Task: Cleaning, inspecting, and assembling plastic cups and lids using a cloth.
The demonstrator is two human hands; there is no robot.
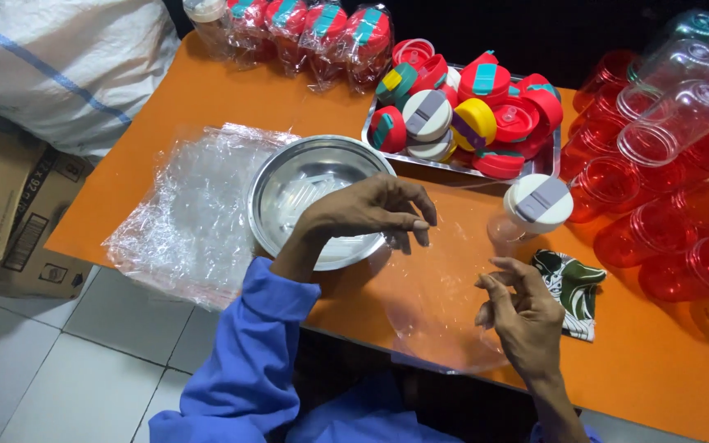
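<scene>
Pinching a clear plastic bag at the near edge of the orange counter, the right hand curls its fingers loosely on the film. The left hand nips the bag's far edge between thumb and fingertips, just over a steel bowl. A white-lidded cup stands beyond the bag. Farther back sits a tray of lids, with stacked red cups toward the right edge.

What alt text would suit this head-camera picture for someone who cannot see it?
Two bare hands, the left hand and right hand, pinch a clear plastic bag over an orange table, beside a round steel bowl and a steel tray of coloured plastic lids.
</scene>
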